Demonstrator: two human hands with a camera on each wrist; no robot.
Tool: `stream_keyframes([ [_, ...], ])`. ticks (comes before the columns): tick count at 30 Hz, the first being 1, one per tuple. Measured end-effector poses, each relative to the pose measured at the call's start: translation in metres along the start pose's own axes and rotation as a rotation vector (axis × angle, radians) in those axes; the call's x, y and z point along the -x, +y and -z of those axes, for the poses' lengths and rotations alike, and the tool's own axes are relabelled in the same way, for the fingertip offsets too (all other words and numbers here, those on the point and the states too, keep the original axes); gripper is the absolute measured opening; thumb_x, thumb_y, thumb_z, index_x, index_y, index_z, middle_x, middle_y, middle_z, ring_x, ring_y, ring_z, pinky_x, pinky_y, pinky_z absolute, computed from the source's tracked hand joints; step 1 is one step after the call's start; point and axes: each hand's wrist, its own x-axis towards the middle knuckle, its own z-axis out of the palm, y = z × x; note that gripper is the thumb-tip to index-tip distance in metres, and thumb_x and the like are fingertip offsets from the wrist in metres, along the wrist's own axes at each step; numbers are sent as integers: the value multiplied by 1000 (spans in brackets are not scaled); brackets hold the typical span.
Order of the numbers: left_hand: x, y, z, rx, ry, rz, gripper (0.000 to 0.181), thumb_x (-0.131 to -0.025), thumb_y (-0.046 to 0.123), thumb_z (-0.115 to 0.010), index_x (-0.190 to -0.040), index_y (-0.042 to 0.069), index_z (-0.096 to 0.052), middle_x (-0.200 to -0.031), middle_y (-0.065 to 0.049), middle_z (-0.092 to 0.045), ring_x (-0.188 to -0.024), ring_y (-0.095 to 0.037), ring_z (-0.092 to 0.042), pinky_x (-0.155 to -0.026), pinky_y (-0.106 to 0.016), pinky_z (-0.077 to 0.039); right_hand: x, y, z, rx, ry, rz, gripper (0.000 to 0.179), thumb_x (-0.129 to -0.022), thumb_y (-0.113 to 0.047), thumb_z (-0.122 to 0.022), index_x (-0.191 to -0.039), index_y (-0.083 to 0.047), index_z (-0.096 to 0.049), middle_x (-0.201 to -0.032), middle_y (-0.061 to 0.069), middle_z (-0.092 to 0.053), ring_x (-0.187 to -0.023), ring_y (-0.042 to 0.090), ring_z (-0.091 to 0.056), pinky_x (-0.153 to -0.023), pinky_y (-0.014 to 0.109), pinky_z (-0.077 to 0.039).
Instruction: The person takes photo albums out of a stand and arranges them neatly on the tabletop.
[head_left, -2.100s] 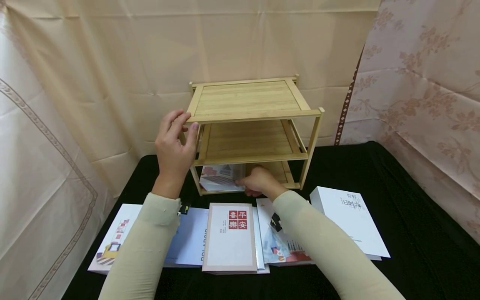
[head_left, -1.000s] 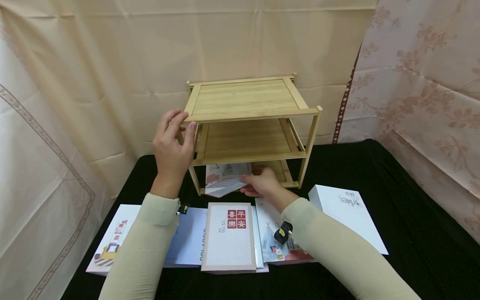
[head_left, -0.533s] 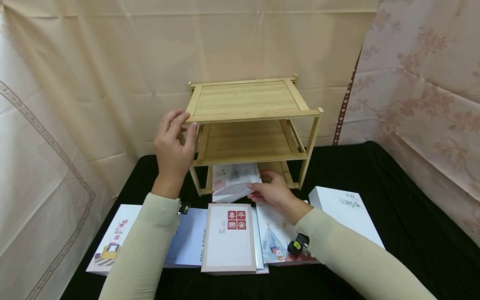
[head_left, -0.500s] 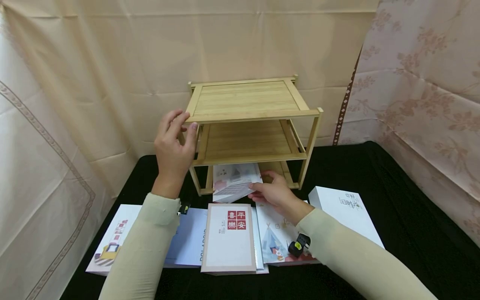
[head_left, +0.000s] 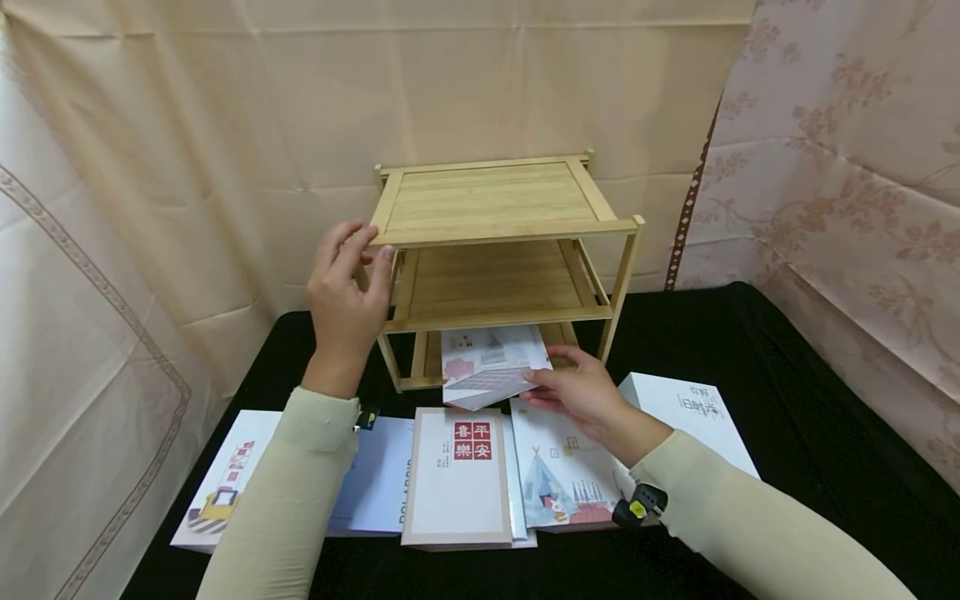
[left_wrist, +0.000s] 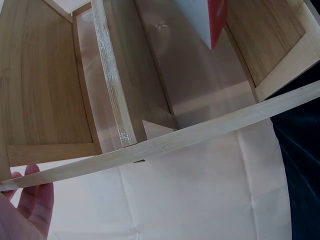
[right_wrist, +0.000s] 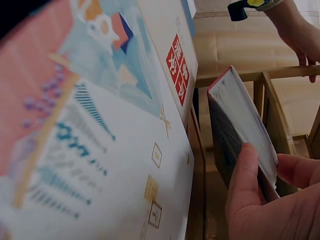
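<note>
My right hand [head_left: 585, 400] pinches the right edge of a book [head_left: 491, 367] with a pale printed cover, thumb on top and fingers beneath. The book juts from the lowest tier of a three-tier bamboo shelf [head_left: 495, 196], its near end tilted over the front rail. In the right wrist view the book's white page block [right_wrist: 245, 107] and red-edged cover show between thumb and fingers. My left hand [head_left: 348, 304] grips the shelf's front left corner post at the top. The left wrist view has its fingers [left_wrist: 42, 205] around the post.
In front of the shelf, on a black cloth [head_left: 825, 433], lie several books: one with a yellow vehicle [head_left: 217, 492], a blue one [head_left: 375, 475], one with red squares [head_left: 457, 500], one with a tent [head_left: 555, 483] and a thick white one [head_left: 693, 417]. Curtains [head_left: 480, 75] hang behind.
My right hand has drawn the book rightward and toward me, from lying inside the bottom tier to sticking out past its front rail. My left hand has stayed at the shelf's corner.
</note>
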Motion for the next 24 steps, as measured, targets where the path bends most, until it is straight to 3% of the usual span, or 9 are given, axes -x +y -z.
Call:
stream_keyframes([
  [13, -1, 1, -1, 19, 4, 5, 34, -102, 30, -67, -126, 8, -73, -137, -9, -63, -98, -25, -68, -84, -44, -58, 41, -2, 28, 51, -34, -58, 73, -97, -12, -73, -157, -13, -32, -124, 25, -69, -95, 29, -77, -86, 37, -63],
  [24, 1, 0, -1, 10, 2, 16, 34, -102, 31, -67, -127, 9, -73, -137, -7, -63, -98, -25, -68, -83, -45, -58, 79, -1, 60, 89, -59, -59, 81, -96, -19, -75, -160, -12, -26, -120, 20, -71, -97, 28, -77, -88, 38, -63],
])
